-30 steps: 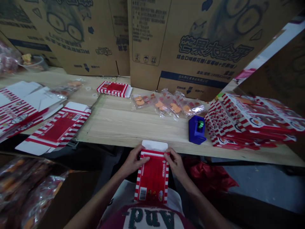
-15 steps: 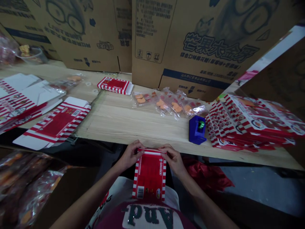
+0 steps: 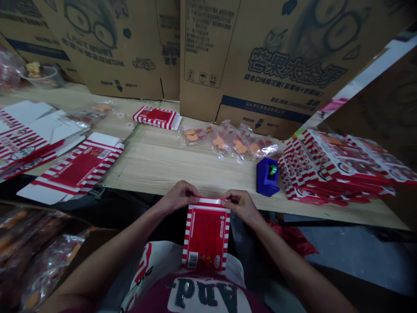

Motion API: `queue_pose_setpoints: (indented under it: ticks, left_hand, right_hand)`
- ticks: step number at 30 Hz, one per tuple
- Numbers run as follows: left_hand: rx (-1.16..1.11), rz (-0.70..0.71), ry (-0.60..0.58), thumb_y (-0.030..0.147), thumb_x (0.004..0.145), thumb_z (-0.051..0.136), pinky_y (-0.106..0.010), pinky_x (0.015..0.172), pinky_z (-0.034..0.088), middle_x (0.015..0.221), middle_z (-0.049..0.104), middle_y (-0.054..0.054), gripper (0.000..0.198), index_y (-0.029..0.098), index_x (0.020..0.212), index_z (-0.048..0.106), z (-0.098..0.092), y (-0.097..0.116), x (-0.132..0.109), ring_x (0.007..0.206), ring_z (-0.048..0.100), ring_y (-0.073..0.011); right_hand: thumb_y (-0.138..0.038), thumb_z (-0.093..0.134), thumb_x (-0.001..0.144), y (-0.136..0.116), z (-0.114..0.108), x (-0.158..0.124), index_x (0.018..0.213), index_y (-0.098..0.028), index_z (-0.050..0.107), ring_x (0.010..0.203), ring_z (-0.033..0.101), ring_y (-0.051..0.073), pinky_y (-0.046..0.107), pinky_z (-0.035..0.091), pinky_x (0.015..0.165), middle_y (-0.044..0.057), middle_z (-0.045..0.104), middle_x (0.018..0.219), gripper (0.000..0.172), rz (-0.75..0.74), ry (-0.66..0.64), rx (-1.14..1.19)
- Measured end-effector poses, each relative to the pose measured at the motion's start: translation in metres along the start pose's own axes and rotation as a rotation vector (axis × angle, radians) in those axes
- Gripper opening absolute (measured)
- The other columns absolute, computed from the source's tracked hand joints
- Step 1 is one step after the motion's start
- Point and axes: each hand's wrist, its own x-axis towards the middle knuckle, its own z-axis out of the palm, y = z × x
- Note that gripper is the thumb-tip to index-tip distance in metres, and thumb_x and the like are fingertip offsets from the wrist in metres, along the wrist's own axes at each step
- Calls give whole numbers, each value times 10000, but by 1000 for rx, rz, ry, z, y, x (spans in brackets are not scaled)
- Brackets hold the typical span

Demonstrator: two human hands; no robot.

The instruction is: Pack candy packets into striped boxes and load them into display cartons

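A red box with red-and-white striped edges (image 3: pixel 206 234) is held upright between my body and the table's front edge, its barcode side facing up toward me. My left hand (image 3: pixel 181 195) pinches the far left corner of its top edge. At the opposite corner, my right hand (image 3: pixel 239 205) grips with thumb and fingers. Whether tape lies under the fingertips I cannot make out. A blue tape dispenser (image 3: pixel 267 178) with a green roll stands on the table beyond my right hand.
Filled striped boxes (image 3: pixel 339 169) are stacked at the right. Clear candy packets (image 3: pixel 228 141) lie in a row before large cardboard cartons (image 3: pixel 267 82). A small striped box (image 3: pixel 157 117) sits left of them. Flattened boxes (image 3: pixel 76 167) overhang the table (image 3: pixel 153 165) at left; bagged sweets (image 3: pixel 48 269) fill a carton below.
Both hands have risen slightly, with the fingers now drawn in along the box's far edge. The box's top has come up a little with them.
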Motion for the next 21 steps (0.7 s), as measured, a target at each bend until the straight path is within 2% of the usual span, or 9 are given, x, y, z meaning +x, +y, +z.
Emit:
queue_pose_setpoints:
  ticks: [3,7,9,11,14,17,19,21]
  left_hand:
    - [46,16,-39,246,630,742,-211,548,457,583,700,-17,121,128,654,733,-4,2,7,530,592,-116]
    - [106,4,-185,258,666,733,-212,538,442,574,683,-24,149,109,676,734,-9,10,15,519,573,-116]
    - [161,40,-229,286,721,706,-209,547,429,589,669,-23,184,106,686,726,-10,15,14,540,564,-113]
    - [243,119,-215,320,790,659,-206,558,418,639,665,-27,231,112,709,718,-7,18,8,581,565,-114]
    - [370,249,-132,330,834,634,-230,638,447,785,694,-52,218,133,811,724,3,13,-9,694,607,-139]
    - [365,330,19,287,833,632,-288,760,475,862,709,-75,164,153,863,722,18,-3,-22,804,642,-178]
    - [214,312,139,288,813,651,-300,776,478,834,692,-67,142,157,799,704,29,-18,-24,819,642,-189]
    - [-53,208,227,318,782,695,-279,722,483,800,662,-34,150,170,774,668,39,-33,-24,766,629,-173]
  right_hand:
    - [-340,750,687,-2,-2,2,650,-182,688,563,603,145,256,477,571,7,691,628,174,-8,-15,-6]
    - [-335,750,680,-3,-7,4,632,-175,666,545,582,134,247,453,557,0,674,606,187,7,-62,-17]
    - [-340,737,702,-4,-10,2,640,-174,667,554,578,135,246,446,558,0,667,608,191,-5,-75,-56]
    - [-342,700,757,-4,-12,-4,652,-175,673,603,595,147,251,454,585,12,672,644,199,-63,-66,-109]
    - [-328,692,795,5,-9,-17,749,-189,698,770,647,188,282,490,692,47,711,819,146,-185,-21,-145]
    - [-300,706,792,22,5,-30,809,-213,701,879,662,216,322,501,804,64,720,927,89,-256,127,-136]
    - [-292,669,817,33,18,-37,783,-216,687,882,661,217,335,498,836,61,718,907,86,-256,248,-124]
    - [-295,642,832,41,31,-41,807,-212,677,882,657,212,332,499,838,55,710,896,94,-229,325,-97]
